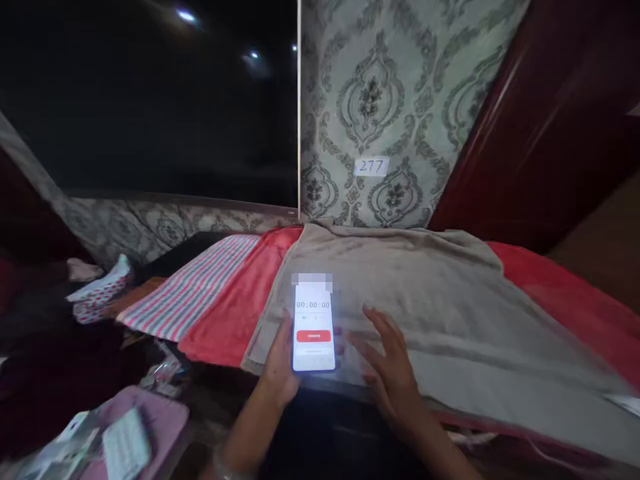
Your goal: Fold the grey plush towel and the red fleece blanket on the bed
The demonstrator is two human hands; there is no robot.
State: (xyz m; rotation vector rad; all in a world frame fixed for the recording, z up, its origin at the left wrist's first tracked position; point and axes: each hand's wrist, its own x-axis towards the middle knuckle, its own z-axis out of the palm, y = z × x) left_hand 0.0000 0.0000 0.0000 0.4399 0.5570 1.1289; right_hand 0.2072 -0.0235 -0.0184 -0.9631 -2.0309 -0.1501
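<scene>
White-screened phone (313,328), six o'clock, clasped in left hand (281,363), best held steady; right hand (397,370), five o'clock, spread, empty

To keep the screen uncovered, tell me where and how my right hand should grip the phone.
The phone is probably best pinched by its upper right edge, coming from the right. That long, straight edge looks free there, while the left hand holds the phone lower down. The right hand, open, is on that side.
</scene>
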